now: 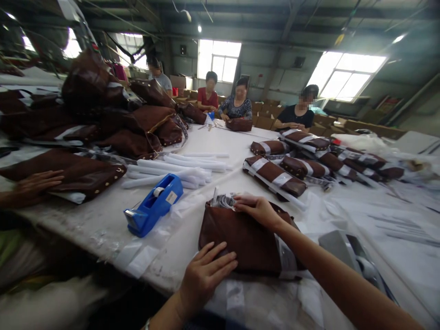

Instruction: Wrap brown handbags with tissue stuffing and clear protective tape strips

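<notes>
A brown leather bag point(247, 238) lies before me on the white table. My left hand point(209, 270) rests on its lower left part, fingers stretched out and slightly apart. At the bag's top edge, a coiled strap in grey-white wrapping point(225, 200) sticks up. My right hand point(256, 208) reaches over the bag, its fingers closed at the right side of that coil; the fingertips are partly hidden. A translucent white band point(287, 256) runs over the bag's right end.
Left of the bag stands a blue tape dispenser point(154, 206), with white paper rolls point(172, 168) behind it. A grey dispenser point(350, 256) is at right. Banded brown bags point(275, 176) lie beyond. A co-worker's hand point(39, 183) presses another bag point(68, 172); several people sit farther back.
</notes>
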Tool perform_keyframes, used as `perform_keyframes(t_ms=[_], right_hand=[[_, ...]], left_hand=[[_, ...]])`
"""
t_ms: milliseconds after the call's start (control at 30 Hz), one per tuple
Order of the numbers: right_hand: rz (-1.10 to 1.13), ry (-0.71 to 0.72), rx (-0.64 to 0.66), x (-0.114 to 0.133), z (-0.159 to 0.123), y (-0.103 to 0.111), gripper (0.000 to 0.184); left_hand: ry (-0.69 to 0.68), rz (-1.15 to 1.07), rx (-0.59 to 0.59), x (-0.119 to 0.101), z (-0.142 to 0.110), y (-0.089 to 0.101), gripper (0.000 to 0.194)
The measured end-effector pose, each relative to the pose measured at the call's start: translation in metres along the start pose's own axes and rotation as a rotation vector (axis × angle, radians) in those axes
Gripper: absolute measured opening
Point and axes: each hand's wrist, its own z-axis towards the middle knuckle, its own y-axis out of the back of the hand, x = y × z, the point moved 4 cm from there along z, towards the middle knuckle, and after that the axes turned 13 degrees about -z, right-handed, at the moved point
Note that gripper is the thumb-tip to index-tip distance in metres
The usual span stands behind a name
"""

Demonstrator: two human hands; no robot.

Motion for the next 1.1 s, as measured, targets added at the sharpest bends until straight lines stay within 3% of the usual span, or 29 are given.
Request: perform_keyframes(t_ms=[133,367,500,600,767,833,967,1100], right_hand=[[-0.058,0.020,-0.053,0.008,0.012,-0.003,0.032],[-0.110,0.106,-0.033,0.035,0.053,-0.004,0.032],[-0.110,0.152,0.007,0.052,0.055,-0.006,0.032],[-0.199,0.204,0.003,0.069,0.032,-0.006,0.033],[-0.452,0.360,-0.031,0.084,-0.033,-0.021,0.040],[-0.532,0.443,-0.110,0.081,-0.057,-0.030,0.045],[-0.630,0.489,-0.289,0.067,-0.088,-0.044,0.033],[-0.668,0.517,-0.325,0.058,-0.107,-0.050,0.028]], left_hand=[[-0.022,-0.003,0.001,-0.001,0.007,-0.002,0.036],[-0.036,-0.010,0.019,-0.008,0.006,-0.009,0.036],[-0.018,-0.016,0.018,-0.008,0.002,-0.011,0.037],[-0.014,-0.015,0.020,-0.007,0.002,-0.012,0.035],[-0.010,-0.009,0.031,-0.005,0.002,-0.013,0.032],[-0.017,-0.006,0.023,-0.006,0.002,-0.013,0.032],[0.003,-0.003,-0.014,-0.008,0.004,-0.012,0.032],[0.048,-0.015,-0.026,-0.007,0.005,-0.009,0.031]])
